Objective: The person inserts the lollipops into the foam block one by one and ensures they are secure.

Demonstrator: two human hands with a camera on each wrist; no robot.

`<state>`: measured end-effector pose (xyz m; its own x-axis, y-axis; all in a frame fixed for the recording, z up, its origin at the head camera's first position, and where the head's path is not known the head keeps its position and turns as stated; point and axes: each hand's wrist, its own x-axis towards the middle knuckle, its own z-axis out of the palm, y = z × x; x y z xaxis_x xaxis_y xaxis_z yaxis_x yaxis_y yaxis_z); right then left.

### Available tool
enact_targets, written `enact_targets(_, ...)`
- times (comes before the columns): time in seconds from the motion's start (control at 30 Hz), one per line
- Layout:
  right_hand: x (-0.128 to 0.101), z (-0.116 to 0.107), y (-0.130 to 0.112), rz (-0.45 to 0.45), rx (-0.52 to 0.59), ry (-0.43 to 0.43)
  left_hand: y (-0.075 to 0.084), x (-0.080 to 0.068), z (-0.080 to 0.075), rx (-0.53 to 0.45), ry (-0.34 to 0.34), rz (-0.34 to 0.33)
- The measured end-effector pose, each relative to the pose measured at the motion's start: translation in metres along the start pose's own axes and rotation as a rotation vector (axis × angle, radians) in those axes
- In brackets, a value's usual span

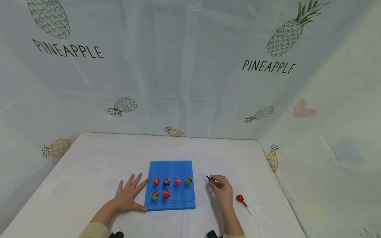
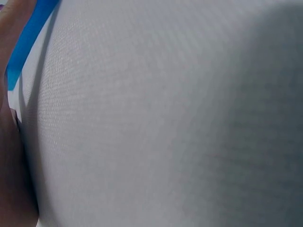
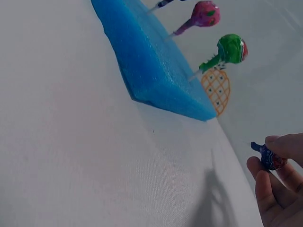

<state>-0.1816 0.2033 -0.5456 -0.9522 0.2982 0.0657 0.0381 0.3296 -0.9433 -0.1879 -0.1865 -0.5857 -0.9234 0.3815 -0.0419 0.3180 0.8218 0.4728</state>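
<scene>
A blue foam block lies on the white table and holds several lollipops upright, among them a green one at its right end. My left hand lies flat on the table, fingers spread, touching the block's left edge. To the right of the block my right hand pinches a purple-wrapped lollipop just above the table. In the right wrist view that lollipop sits between thumb and fingertips, with the block and the green lollipop beyond.
A loose red lollipop with a white stick lies on the table to the right of my right hand. A pineapple-print curtain closes in the back and both sides. The white tablecloth covers the table.
</scene>
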Motion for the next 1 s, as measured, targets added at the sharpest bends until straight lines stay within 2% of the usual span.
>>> enact_targets(0.13, -0.008, 0.003, -0.005, 0.010, -0.033, 0.000, 0.000, 0.000, 0.000, 0.002, 0.003, 0.004)
enact_targets(0.3, -0.018, 0.004, -0.011, -0.007, 0.031, 0.012, -0.001, 0.002, 0.002, 0.007, -0.007, 0.000)
enact_targets(0.57, -0.031, 0.009, -0.019, -0.120, 0.128, 0.046, -0.002, 0.003, 0.002, 0.031, -0.017, -0.020)
enact_targets(0.77, -0.037, 0.011, -0.023, -0.242, 0.088, -0.005, 0.005, 0.000, -0.005, 0.020, -0.025, -0.015)
enact_targets(1.0, -0.042, 0.014, -0.026, -0.249, 0.044, -0.033, 0.014, -0.003, -0.016, -0.001, -0.033, 0.001)
